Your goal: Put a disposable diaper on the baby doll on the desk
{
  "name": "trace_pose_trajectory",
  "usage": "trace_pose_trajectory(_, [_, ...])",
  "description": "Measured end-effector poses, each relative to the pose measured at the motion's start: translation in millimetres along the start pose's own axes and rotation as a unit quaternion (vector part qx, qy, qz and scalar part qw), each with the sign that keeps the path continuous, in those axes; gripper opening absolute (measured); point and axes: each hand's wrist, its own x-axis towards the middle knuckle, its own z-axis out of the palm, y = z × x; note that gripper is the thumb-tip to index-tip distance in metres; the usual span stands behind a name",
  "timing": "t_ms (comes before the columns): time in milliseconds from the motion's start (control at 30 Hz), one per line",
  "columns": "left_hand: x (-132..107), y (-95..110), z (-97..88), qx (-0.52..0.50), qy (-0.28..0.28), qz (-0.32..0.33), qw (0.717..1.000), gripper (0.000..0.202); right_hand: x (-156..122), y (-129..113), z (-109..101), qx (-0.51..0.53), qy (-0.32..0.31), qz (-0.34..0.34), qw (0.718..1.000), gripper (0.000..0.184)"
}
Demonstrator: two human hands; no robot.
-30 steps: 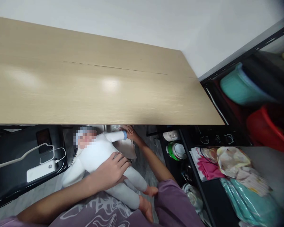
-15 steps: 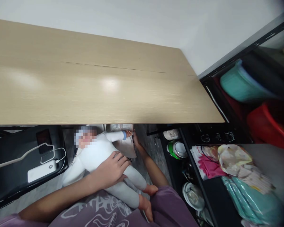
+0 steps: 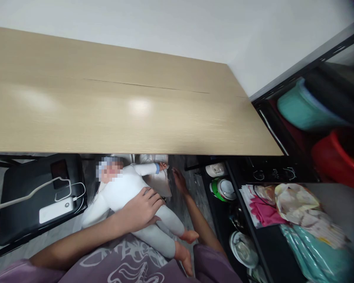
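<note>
A baby doll (image 3: 122, 192) in a white outfit with a blue cuff lies on its back across my lap, its blurred head toward the table and its bare feet toward me. My left hand (image 3: 146, 206) rests flat on its belly and hip, fingers stretched out and close together. To the right of the doll's cuffed arm, my right hand (image 3: 179, 180) hangs under the table edge, its fingers extended and holding nothing visible. A small gap separates it from the doll's hand. Pale cloth (image 3: 159, 184) lies beneath that arm.
A light wooden table (image 3: 135, 125) spans the view ahead, its edge just above the doll's head. On the left, a black padded seat (image 3: 20, 188) carries a white power bank (image 3: 56, 210) with cables. At right stands a dark shelf (image 3: 271, 243) with bags, containers and basins.
My right hand has drawn away from the doll's hand, moving right and slightly down. My left hand stays on the doll. The whole view has shifted slightly.
</note>
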Motion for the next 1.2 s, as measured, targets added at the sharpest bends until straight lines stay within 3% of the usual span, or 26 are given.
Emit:
trace_pose_trajectory(100, [0.4, -1.4, -1.4, -0.002, 0.004, 0.005, 1.000, 0.051, -4.2, -3.3, -12.4, 0.006, 0.044, 0.005, 0.999, 0.047])
trace_pose_trajectory(167, [0.9, -3.1, -2.3, -0.011, 0.002, 0.013, 1.000, 0.051, -3.3, -24.1, -16.1, 0.006, 0.009, -0.030, 0.999, 0.045])
trace_pose_trajectory(233, [1.8, -4.6, -3.3, -0.021, -0.006, 0.021, 1.000, 0.047, 1.8, -52.9, -11.8, -0.002, -0.100, -0.098, 0.990, 0.042])
trace_pose_trajectory(300, [3.2, -5.2, -5.0, -0.030, -0.016, 0.024, 0.999, 0.042, 10.7, -80.6, 0.8, -0.016, -0.235, -0.155, 0.959, 0.053])
trace_pose_trajectory(367, [3.5, -4.5, -8.1, -0.038, -0.014, 0.025, 0.999, 0.040, 20.8, -101.5, 18.2, -0.048, -0.326, -0.155, 0.931, 0.062])
trace_pose_trajectory(433, [-1.5, -3.4, -12.4, -0.057, 0.009, 0.021, 0.998, 0.040, 29.1, -116.1, 35.0, -0.093, -0.366, -0.130, 0.917, 0.059])
trace_pose_trajectory(533, [-29.4, -5.1, -15.9, -0.106, 0.062, -0.003, 0.992, 0.039, 34.6, -134.1, 49.8, -0.133, -0.363, -0.139, 0.912, 0.044])
trace_pose_trajectory(633, [-85.5, -13.7, -6.8, -0.142, 0.178, -0.114, 0.967, 0.030, 34.8, -152.8, 51.4, -0.133, -0.358, -0.174, 0.908, 0.036])
trace_pose_trajectory(733, [-149.6, -25.6, 10.7, -0.144, 0.270, -0.348, 0.886, 0.024, 35.0, -170.7, 49.3, -0.122, -0.359, -0.198, 0.904, 0.028])
trace_pose_trajectory(800, [-181.7, -31.5, 19.5, -0.189, 0.247, -0.475, 0.823, 0.037, 35.3, -182.2, 48.8, -0.106, -0.350, -0.212, 0.906, 0.025])
trace_pose_trajectory(867, [-199.6, -34.1, 23.2, -0.258, 0.188, -0.536, 0.781, 0.053, 35.6, -194.0, 48.1, -0.097, -0.345, -0.231, 0.905, 0.022])
trace_pose_trajectory(933, [-205.0, -33.1, 23.3, -0.294, 0.139, -0.549, 0.770, 0.063, 35.9, -205.8, 44.9, -0.098, -0.351, -0.252, 0.896, 0.021])
trace_pose_trajectory(1000, [-204.4, -29.1, 23.2, -0.301, 0.125, -0.534, 0.780, 0.062, 36.2, -216.5, 37.6, -0.093, -0.358, -0.267, 0.890, 0.024])
trace_pose_trajectory(1200, [-211.8, -13.0, 30.0, -0.328, 0.206, -0.486, 0.784, 0.054, 28.9, -232.6, -12.4, -0.055, -0.341, -0.304, 0.888, 0.034])
